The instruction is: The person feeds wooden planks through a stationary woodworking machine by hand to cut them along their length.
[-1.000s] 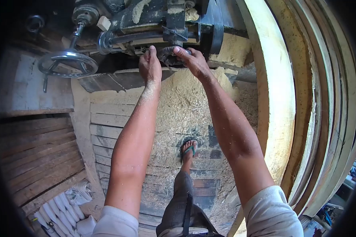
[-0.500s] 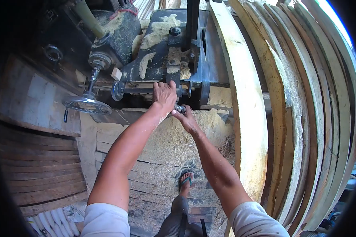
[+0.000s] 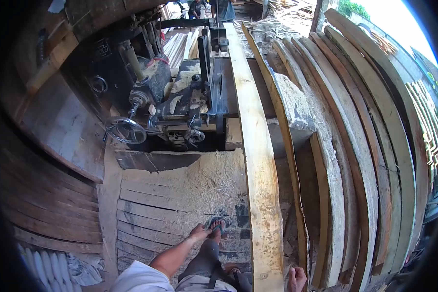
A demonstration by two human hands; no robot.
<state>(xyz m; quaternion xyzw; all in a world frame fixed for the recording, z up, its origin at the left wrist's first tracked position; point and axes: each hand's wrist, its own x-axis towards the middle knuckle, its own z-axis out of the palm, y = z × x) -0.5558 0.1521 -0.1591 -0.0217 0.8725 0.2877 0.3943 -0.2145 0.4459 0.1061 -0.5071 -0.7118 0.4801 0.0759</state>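
Note:
My left hand (image 3: 199,232) is held low over the sawdust-strewn floor, above my sandalled foot (image 3: 217,227); its fingers are loosely extended and hold nothing. At the bottom edge, my right hand (image 3: 297,280) hangs with curled fingers beside a thin bark-edged slab (image 3: 289,160), and nothing shows in it. Between my hands lies a long pale plank (image 3: 258,146), running from near me to the machine's table. Ahead stands the dark saw machine (image 3: 180,97), with a large handwheel (image 3: 125,130) and a small one (image 3: 194,136). Neither hand touches it.
Several long boards (image 3: 360,160) stand in a curved-looking row on the right. Sawdust (image 3: 214,170) heaps in front of the machine. Stacked dark planks (image 3: 53,209) lie at left. Two people (image 3: 224,10) are at the far end, behind the machine.
Both hands have let go of the machine's front fittings and come back toward my body. The view has tilted up and moved back, bringing the far yard and people into sight.

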